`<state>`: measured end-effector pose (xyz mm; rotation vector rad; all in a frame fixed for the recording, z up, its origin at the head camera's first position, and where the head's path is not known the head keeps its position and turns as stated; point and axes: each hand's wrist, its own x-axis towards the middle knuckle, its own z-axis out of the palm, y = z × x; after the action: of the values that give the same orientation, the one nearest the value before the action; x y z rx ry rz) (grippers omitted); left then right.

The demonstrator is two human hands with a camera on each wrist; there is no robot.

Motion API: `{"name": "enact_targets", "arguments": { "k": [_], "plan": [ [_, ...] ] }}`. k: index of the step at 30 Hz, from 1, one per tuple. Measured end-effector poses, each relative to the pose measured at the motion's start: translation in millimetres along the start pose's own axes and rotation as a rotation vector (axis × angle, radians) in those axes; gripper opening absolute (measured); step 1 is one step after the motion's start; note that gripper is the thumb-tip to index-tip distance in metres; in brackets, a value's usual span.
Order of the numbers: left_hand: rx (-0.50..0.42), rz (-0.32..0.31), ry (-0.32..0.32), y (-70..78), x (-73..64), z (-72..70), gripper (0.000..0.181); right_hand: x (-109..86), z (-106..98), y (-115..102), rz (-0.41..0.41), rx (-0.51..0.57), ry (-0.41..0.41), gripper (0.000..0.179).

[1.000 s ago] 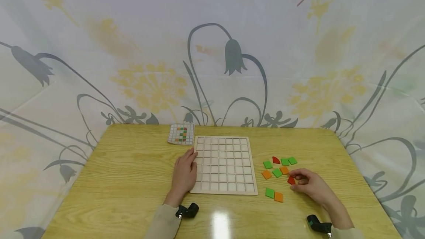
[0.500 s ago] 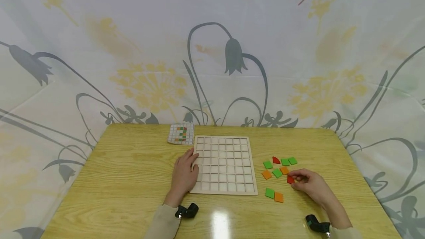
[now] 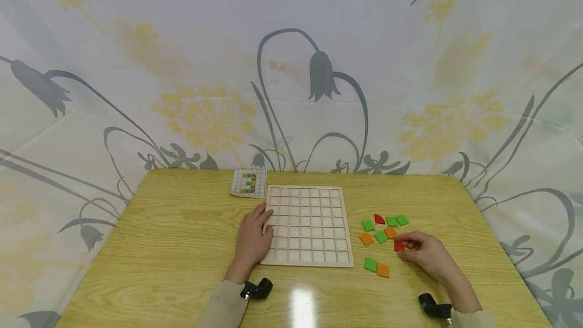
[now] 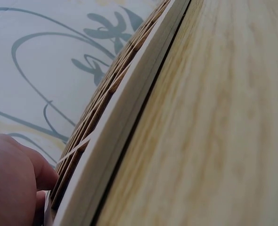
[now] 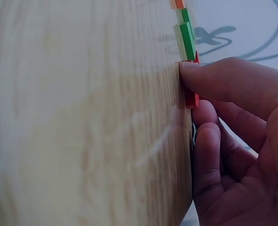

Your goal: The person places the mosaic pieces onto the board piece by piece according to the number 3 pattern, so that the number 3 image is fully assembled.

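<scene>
My right hand point(image 3: 430, 254) pinches a small red tile point(image 3: 398, 246) between thumb and fingers, close to the tabletop at the right. In the right wrist view the thumb covers part of this red tile point(image 5: 192, 98). Left of it, my left hand point(image 3: 254, 237) rests on the left edge of a pale wooden grid board point(image 3: 305, 244), its fingers relaxed over the rim. From the left wrist, the thumb point(image 4: 42, 172) shows against the raised grid. Near the right hand lie an orange square tile point(image 3: 390, 232) and a green one point(image 3: 380, 237).
A card point(image 3: 248, 182) printed with a coloured pattern on a grid lies behind the board's far left corner. Several loose tiles lie right of the board, among them a red quarter circle point(image 3: 379, 219). A green tile point(image 3: 371, 264) and an orange tile point(image 3: 382, 270) touch nearer the front.
The red tile under the right fingers has shifted and turned slightly. The left thumb has moved a little onto the board's edge. The other tiles stay put.
</scene>
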<state>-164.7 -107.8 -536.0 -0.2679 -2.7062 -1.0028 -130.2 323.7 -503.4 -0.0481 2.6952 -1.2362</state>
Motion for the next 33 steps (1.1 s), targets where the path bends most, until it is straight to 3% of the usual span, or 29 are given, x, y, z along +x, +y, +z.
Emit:
{"name": "enact_targets", "arguments": {
  "k": [8,27,33],
  "plan": [
    [-0.003,-0.016,-0.012,0.3,-0.1,0.4,0.038,1.0,1.6,-1.9,0.024,-0.027,-0.007,0.031],
    [-0.003,-0.019,-0.020,0.4,0.0,0.2,0.038,4.7,0.9,-7.7,-0.017,-0.107,-0.011,0.030],
    [-0.002,-0.015,-0.013,0.3,-0.2,0.2,0.037,5.0,0.9,-4.8,-0.010,-0.041,-0.020,0.030]
  ]
}}
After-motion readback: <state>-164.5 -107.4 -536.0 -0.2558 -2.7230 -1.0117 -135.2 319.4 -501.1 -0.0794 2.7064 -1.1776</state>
